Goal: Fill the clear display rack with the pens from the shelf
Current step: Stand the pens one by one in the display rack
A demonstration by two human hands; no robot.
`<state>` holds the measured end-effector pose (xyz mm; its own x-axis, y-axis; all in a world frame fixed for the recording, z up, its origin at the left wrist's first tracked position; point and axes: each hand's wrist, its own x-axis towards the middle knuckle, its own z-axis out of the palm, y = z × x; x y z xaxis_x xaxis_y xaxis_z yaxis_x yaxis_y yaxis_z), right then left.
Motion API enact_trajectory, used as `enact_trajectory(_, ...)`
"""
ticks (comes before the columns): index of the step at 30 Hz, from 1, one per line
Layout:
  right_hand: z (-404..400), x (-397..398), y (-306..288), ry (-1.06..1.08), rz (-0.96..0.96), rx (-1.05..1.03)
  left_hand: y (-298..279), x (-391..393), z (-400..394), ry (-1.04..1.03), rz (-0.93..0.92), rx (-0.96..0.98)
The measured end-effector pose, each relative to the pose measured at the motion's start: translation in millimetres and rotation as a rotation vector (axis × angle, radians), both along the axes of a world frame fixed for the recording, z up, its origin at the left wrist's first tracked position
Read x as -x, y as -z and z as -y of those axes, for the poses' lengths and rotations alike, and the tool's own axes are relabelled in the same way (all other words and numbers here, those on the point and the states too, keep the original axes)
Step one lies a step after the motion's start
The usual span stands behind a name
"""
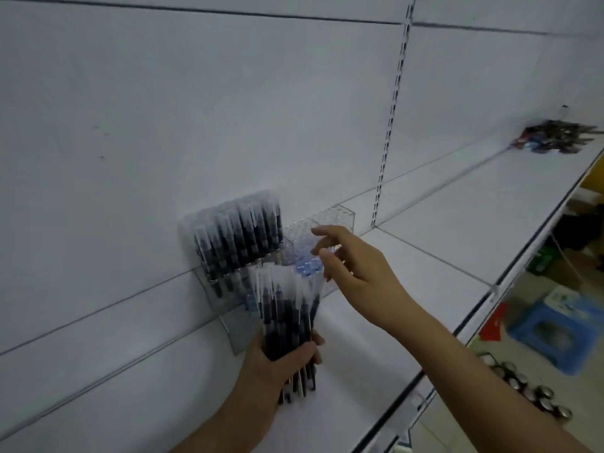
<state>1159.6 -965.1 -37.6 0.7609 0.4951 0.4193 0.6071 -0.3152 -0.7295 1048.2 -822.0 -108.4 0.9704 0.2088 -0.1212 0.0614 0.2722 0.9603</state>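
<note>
A clear display rack (pixel 340 214) stands on the white shelf against the back panel. Its left part holds several upright black pens with clear caps (pixel 242 230); its right part shows empty holes. My left hand (pixel 277 364) grips a bundle of the same pens (pixel 287 308), caps up, in front of the rack. My right hand (pixel 353 266) hovers over the rack's empty right part with loosely spread fingers and nothing in it.
A pile of loose pens (pixel 552 140) lies far right on the shelf (pixel 441 230). A slotted upright (pixel 392 119) divides the back panel. Beyond the shelf's front edge, a blue stool (pixel 552 335) and round metal tins (pixel 529 393) sit on the floor.
</note>
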Motion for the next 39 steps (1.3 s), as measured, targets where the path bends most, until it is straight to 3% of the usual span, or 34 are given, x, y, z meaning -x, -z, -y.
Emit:
enact_trajectory(6, 4.1, -48.8, 22.5, -0.336, -0.233, -0.08, -4.8, -33.6, 16.0, -0.149, 0.001, 0.038)
enact_trajectory(10, 2.7, -74.0, 36.6, -0.493, -0.194, -0.027, -3.8, -47.4, 31.7, -0.305, -0.006, 0.075)
enact_trajectory(20, -3.2, -96.9, 45.0, -0.44, -0.071, -0.213, 2.2, -53.4, 32.9, -0.275, 0.022, -0.034)
enact_trajectory(25, -6.6, -112.2, 12.2, -0.333, -0.237, -0.447, 4.0, -52.7, 29.8, -0.264, 0.013, -0.011)
enact_trajectory(28, -17.0, -122.6, -11.5, -0.305, -0.22, -0.517, 5.9, -52.4, 28.7, -0.278, 0.013, -0.033)
enact_trajectory(33, -32.8, -126.1, -28.3, -0.309, -0.096, -0.507, 6.1, -51.1, 26.1, -0.289, 0.027, -0.086)
enact_trajectory(39, -44.9, -129.1, -29.2, -0.34, 0.148, -0.181, 2.5, -50.6, 23.6, -0.334, 0.044, -0.121)
